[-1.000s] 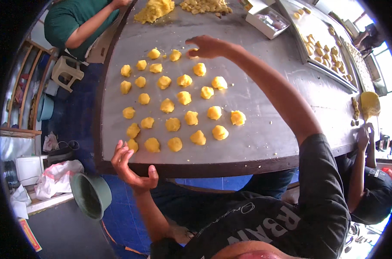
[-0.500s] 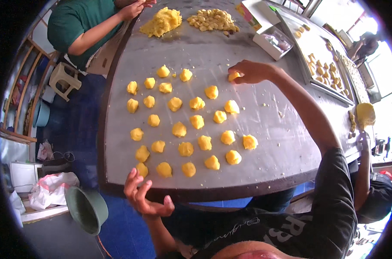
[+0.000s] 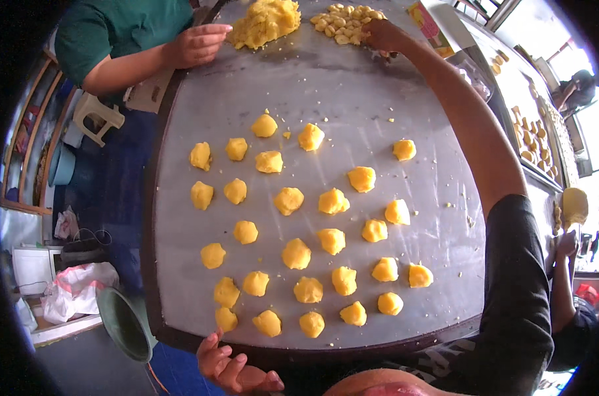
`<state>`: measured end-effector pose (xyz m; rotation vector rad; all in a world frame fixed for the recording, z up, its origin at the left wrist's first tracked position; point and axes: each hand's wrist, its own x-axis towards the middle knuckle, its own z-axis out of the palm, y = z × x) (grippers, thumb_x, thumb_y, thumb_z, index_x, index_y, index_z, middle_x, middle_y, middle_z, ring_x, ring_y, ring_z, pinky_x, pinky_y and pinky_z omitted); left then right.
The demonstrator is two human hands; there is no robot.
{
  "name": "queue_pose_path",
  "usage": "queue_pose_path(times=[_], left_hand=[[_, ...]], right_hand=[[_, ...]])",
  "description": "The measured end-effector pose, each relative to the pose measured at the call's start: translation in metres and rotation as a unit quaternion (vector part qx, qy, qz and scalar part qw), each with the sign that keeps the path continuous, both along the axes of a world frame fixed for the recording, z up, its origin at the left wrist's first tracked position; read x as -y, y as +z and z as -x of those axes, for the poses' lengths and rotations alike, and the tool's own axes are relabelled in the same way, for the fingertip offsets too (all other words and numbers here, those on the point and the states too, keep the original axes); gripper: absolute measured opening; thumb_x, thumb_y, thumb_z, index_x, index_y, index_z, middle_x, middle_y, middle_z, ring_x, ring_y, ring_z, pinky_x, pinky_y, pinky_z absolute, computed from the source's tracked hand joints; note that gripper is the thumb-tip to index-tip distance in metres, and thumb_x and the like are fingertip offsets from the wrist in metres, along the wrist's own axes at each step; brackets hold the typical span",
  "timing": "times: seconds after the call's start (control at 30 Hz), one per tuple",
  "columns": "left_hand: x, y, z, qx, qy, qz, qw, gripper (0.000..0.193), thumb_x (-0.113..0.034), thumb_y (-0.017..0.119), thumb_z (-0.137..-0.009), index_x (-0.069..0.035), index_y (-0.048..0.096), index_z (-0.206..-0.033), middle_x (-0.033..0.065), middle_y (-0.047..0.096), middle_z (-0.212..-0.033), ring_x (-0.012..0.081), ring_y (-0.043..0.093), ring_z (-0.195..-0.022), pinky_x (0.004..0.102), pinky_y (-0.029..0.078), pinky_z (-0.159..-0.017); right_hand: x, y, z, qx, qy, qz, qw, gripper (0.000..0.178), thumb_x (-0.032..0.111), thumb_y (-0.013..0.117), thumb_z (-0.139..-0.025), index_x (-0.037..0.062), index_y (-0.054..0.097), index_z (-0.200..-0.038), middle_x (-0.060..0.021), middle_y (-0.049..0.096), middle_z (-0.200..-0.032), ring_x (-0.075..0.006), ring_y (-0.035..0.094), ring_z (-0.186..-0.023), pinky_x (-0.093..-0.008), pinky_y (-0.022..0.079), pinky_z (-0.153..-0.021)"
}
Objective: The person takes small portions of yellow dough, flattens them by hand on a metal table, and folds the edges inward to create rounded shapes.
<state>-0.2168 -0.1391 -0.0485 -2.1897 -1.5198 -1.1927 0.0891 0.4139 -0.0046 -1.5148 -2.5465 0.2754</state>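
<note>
Dough pieces (image 3: pixel 349 20) at twelve o'clock meet the right hand (image 3: pixel 383 34), fingers clenched on them; left hand (image 3: pixel 236 369) hangs released off the bench (image 3: pixel 352 99).

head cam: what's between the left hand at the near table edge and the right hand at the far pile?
Head view: rows of yellow dough balls on the grey table lie between left hand and right hand.

— Right hand (image 3: pixel 382 34)?
— Stretched far out toward twelve o'clock, arm nearly straight, fingers curled downward.
— Left hand (image 3: pixel 236 371)?
— Low at six o'clock, palm up, fingers loosely spread, holding nothing.
</note>
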Motion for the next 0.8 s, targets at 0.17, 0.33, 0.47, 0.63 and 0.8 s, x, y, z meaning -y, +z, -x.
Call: queue_pose_path(times=[0.17,0.33,0.47,0.63,0.8], left_hand=[[0.0,0.004,0.002,-0.001,-0.022,0.019,1.0,0.059,-0.059,0.054,-0.08,-0.007,0.047,-0.106,0.0138,0.044,-0.106,0.0364,0.042,-0.115,0.0491,0.045,-0.089],[-0.003,0.014,-0.007,0.002,-0.001,0.054,0.999,0.056,-0.056,0.052,-0.08,-0.006,0.048,-0.105,0.0134,0.044,-0.105,0.0342,0.043,-0.108,0.0501,0.045,-0.088],[-0.007,0.006,-0.015,0.029,0.011,0.011,0.999,0.046,-0.047,0.057,-0.072,-0.006,0.052,-0.094,0.0129,0.044,-0.1,0.0333,0.047,-0.101,0.0483,0.046,-0.083],[-0.009,0.016,-0.021,0.044,0.053,-0.006,0.998,0.039,-0.042,0.059,-0.066,-0.007,0.054,-0.083,0.0116,0.044,-0.093,0.0336,0.052,-0.095,0.0468,0.048,-0.078],[-0.01,0.011,-0.024,0.067,0.016,-0.005,0.998,0.043,-0.042,0.059,-0.07,-0.002,0.051,-0.086,0.0187,0.046,-0.098,0.0394,0.048,-0.104,0.0528,0.043,-0.087]], right_hand=[[-0.049,-0.02,-0.021,-0.02,-0.054,0.0,0.998,0.022,0.019,0.051,-0.084,0.0014,0.056,-0.097,-0.0098,0.054,-0.053,-0.017,0.056,-0.042,-0.0305,0.047,-0.038],[-0.05,-0.027,-0.016,-0.013,-0.094,0.037,0.995,0.021,0.02,0.051,-0.087,-0.0004,0.056,-0.09,-0.0061,0.054,-0.055,-0.0135,0.055,-0.042,-0.028,0.046,-0.037],[-0.037,-0.015,-0.065,-0.198,0.038,0.105,0.974,0.021,0.024,0.055,-0.088,0.0031,0.059,-0.085,0.0003,0.056,-0.061,-0.0096,0.055,-0.045,-0.0252,0.045,-0.039],[0.029,0.035,-0.072,-0.252,0.038,0.146,0.956,0.024,0.027,0.059,-0.086,0.0028,0.06,-0.085,0.0011,0.055,-0.064,-0.0073,0.053,-0.049,-0.0224,0.044,-0.045],[0.158,0.094,-0.104,-0.186,0.009,0.229,0.955,0.023,0.026,0.062,-0.084,0.0027,0.061,-0.084,-0.0011,0.056,-0.07,-0.0075,0.053,-0.056,-0.0214,0.044,-0.049]])
